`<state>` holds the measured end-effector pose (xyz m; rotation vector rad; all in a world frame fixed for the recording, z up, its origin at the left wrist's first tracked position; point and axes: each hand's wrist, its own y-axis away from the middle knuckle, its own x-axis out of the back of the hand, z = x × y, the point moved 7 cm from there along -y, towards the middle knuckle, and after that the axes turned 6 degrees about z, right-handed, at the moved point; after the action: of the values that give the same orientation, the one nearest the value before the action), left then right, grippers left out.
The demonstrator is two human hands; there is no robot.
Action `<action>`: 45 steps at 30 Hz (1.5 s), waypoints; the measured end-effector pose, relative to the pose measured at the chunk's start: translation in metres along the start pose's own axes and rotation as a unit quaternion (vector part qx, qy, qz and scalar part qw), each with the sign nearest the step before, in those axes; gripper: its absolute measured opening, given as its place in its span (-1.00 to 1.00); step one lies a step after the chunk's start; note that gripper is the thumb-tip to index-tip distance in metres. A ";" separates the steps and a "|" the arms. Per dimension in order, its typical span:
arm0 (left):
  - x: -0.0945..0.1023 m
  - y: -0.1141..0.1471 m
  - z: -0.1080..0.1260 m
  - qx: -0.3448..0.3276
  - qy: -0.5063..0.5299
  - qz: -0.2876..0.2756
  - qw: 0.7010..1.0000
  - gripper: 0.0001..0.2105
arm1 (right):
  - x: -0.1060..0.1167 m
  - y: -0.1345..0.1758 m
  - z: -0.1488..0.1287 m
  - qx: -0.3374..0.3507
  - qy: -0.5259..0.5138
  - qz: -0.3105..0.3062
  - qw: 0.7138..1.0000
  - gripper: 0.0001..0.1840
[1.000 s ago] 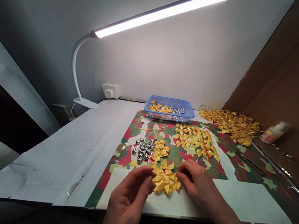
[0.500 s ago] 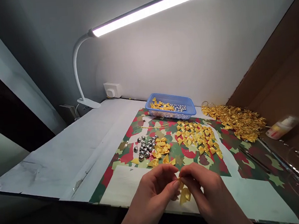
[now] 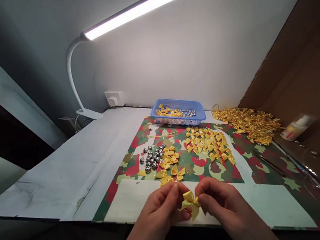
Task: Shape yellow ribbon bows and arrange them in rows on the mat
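A yellow satin ribbon bow (image 3: 190, 203) hangs in front of me, just above the table's near edge. My right hand (image 3: 222, 204) pinches its right side between thumb and fingertips. Against the bow's left side, my left hand (image 3: 167, 205) has its fingers closed, thumb on forefinger; what sits inside that pinch is hidden. A thin strand pokes out at the bow's left. Beyond my hands lie several loose yellow bows (image 3: 171, 158) beside a cluster of small silver jingle bells (image 3: 152, 160).
Several yellow bows (image 3: 206, 142) lie spread on the patterned sheet (image 3: 199, 169). Behind stands a blue basket (image 3: 177, 123) holding bows and bells. At right are a heap of gold ties with bows (image 3: 252, 125), tweezers (image 3: 268, 162) and a bottle (image 3: 293, 129). A lamp (image 3: 73, 75) arches overhead.
The bow has come up and turned to face me between my hands, where before it hung lower, partly covered by my fingers. My hands have moved slightly apart; the view has shifted a little.
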<state>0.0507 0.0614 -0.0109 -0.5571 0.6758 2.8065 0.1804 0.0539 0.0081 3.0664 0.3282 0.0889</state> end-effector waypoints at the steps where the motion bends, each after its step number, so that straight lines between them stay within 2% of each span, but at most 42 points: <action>1: 0.002 0.002 0.005 -0.018 -0.022 0.017 0.999 -0.70 | 0.000 0.001 0.000 -0.020 0.001 -0.002 1.000 -0.76; 4: 0.004 0.006 0.015 -0.046 -0.086 0.026 0.995 -0.69 | 0.000 0.002 -0.001 -0.048 0.001 0.001 0.999 -0.78; 8: 0.001 0.006 0.014 -0.056 -0.149 -0.010 0.987 -0.79 | 0.000 0.000 0.000 -0.034 0.006 0.013 0.999 -0.79; 11: 0.001 0.005 0.009 -0.049 -0.140 -0.023 0.989 -0.81 | 0.001 0.001 0.002 -0.033 0.002 0.018 0.999 -0.74; 18: 0.007 0.003 0.007 -0.052 -0.112 0.007 0.992 -0.83 | -0.001 0.005 0.011 -0.069 -0.018 0.009 0.997 -0.62; 23: 0.009 0.005 0.008 -0.058 -0.119 0.037 0.990 -0.82 | -0.003 0.007 0.013 -0.067 0.017 0.032 0.997 -0.58; 25: 0.009 0.006 0.006 -0.048 -0.117 0.029 0.991 -0.79 | -0.004 0.007 0.012 -0.060 0.030 0.033 0.997 -0.58; 28: 0.007 0.007 0.003 -0.049 -0.099 0.001 0.994 -0.77 | -0.002 0.007 0.010 -0.044 0.053 0.045 0.997 -0.58; 31: 0.007 0.006 0.003 -0.078 -0.107 0.003 0.991 -0.76 | 0.000 0.007 0.007 -0.012 0.094 0.070 0.993 -0.65; 35: 0.008 0.005 0.004 -0.098 -0.133 0.026 0.986 -0.76 | 0.001 0.008 -0.010 0.112 0.166 0.115 0.973 -0.84; 38: 0.007 0.006 0.004 -0.106 -0.141 0.026 0.984 -0.77 | -0.005 0.008 -0.018 0.173 0.209 0.102 0.957 -0.87; 41: 0.007 0.007 0.006 -0.117 -0.155 0.037 0.980 -0.78 | -0.011 0.006 -0.019 0.193 0.236 0.093 0.948 -0.86; 45: 0.008 0.006 0.006 -0.110 -0.152 0.049 0.981 -0.80 | -0.014 0.005 -0.017 0.191 0.230 0.114 0.948 -0.86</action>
<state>0.0395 0.0600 -0.0066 -0.1225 0.3431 2.9876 0.1669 0.0472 0.0248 3.4190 -0.0012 0.8570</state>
